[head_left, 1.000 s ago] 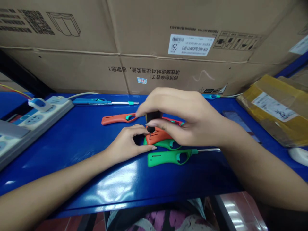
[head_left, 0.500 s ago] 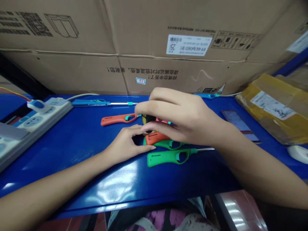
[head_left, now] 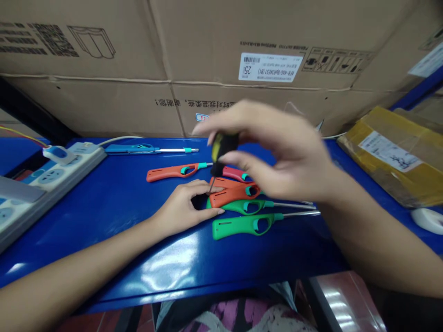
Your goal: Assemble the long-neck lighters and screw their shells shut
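Note:
My right hand (head_left: 277, 152), blurred by motion, holds a small screwdriver (head_left: 221, 150) with a black and yellow handle. Its thin shaft points down at the butt end of an orange long-neck lighter (head_left: 230, 196). My left hand (head_left: 183, 203) steadies that end between thumb and fingers, with the thumb along a green lighter (head_left: 242, 206) underneath. Another orange lighter partly shows behind, and a red lighter (head_left: 233, 173) lies just beyond. Nearer me is a second green lighter (head_left: 238, 226). My right hand hides parts of the lighter necks.
An orange lighter (head_left: 169, 172) and a blue lighter (head_left: 133, 148) lie farther left on the blue tabletop (head_left: 148, 263). A white power strip (head_left: 44, 184) runs along the left. Large cardboard (head_left: 121, 106) stands behind; a yellow-taped box (head_left: 391, 157) is at right, near a white object (head_left: 427, 220).
My right hand has lifted slightly and its fingers have opened out around the screwdriver handle, showing more of the handle, shaft and lighters. My left hand stays in place.

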`<action>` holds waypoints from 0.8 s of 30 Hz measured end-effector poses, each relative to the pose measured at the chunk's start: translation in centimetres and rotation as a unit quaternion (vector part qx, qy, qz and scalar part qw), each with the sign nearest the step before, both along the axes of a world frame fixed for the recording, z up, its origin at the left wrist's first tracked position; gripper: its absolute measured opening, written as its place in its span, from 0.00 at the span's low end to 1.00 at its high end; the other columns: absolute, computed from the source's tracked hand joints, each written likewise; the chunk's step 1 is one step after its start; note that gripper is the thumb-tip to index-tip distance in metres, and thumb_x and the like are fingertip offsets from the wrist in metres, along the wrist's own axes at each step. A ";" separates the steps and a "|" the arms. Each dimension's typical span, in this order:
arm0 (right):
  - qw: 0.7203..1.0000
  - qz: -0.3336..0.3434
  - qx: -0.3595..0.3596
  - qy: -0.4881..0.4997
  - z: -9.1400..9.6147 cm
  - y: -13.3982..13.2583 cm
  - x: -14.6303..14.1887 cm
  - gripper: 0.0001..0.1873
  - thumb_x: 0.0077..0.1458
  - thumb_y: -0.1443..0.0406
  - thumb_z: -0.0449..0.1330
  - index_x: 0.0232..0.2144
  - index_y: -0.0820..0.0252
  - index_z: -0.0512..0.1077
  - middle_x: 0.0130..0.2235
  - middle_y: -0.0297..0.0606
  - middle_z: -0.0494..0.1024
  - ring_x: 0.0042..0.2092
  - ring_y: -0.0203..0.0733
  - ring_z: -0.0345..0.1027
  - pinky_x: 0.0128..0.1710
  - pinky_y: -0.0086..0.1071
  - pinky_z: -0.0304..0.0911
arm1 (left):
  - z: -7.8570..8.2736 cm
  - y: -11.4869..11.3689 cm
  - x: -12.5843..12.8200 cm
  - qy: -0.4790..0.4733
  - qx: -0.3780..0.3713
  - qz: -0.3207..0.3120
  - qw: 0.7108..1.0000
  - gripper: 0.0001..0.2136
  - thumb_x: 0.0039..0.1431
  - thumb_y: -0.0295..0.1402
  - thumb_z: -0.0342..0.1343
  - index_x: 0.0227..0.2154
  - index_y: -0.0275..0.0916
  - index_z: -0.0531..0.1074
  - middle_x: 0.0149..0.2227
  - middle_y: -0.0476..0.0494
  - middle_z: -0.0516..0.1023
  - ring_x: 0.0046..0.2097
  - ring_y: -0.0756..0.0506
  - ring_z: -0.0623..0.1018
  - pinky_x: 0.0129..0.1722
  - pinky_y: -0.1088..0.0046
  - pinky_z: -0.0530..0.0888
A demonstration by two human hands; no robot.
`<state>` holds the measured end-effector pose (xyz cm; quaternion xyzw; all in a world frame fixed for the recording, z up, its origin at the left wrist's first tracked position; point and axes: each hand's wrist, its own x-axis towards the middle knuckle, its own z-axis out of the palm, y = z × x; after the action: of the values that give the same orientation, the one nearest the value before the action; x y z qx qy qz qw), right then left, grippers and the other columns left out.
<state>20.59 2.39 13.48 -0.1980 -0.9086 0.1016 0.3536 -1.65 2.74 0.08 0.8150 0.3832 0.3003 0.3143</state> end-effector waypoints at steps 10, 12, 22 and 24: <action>0.952 -0.208 -0.034 -0.221 -1.6 -0.1 5.9 0.23 0.53 0.73 0.53 0.51 0.57 0.70 0.46 0.41 0.72 0.41 0.44 0.69 0.40 0.38 0.66 | 1.5 1.1 -1.3 0.105 0.081 -0.046 0.990 0.14 0.58 0.36 0.59 0.46 0.38 0.75 0.48 0.40 0.80 0.50 0.39 0.78 0.53 0.60 0.73; 0.913 -0.255 -0.086 -0.306 -4.0 0.9 7.6 0.20 0.55 0.70 0.55 0.50 0.57 0.70 0.47 0.42 0.74 0.43 0.47 0.70 0.40 0.37 0.64 | 1.9 1.3 -1.4 0.128 0.079 -0.051 0.987 0.15 0.59 0.37 0.59 0.47 0.38 0.74 0.49 0.40 0.79 0.51 0.39 0.77 0.54 0.59 0.72; 0.884 -0.234 -0.237 -0.328 -8.2 3.6 11.1 0.06 0.58 0.69 0.56 0.38 0.59 0.73 0.41 0.41 0.79 0.41 0.42 0.72 0.42 0.30 0.61 | 4.0 3.2 1.7 0.219 0.120 -0.084 0.965 0.22 0.55 0.33 0.58 0.54 0.40 0.70 0.54 0.38 0.71 0.56 0.36 0.70 0.57 0.56 0.68; 0.889 -0.232 -0.237 -0.316 -8.2 3.5 11.2 0.06 0.58 0.69 0.56 0.38 0.60 0.73 0.42 0.43 0.79 0.41 0.43 0.71 0.42 0.31 0.62 | 4.4 4.2 2.9 0.239 0.127 -0.114 0.956 0.27 0.52 0.30 0.57 0.58 0.38 0.67 0.56 0.37 0.71 0.57 0.36 0.70 0.58 0.56 0.68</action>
<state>31.82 5.88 5.32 -0.5026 -0.8494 0.1611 0.0041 1.25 6.94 4.44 0.9342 0.3108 0.1051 0.1398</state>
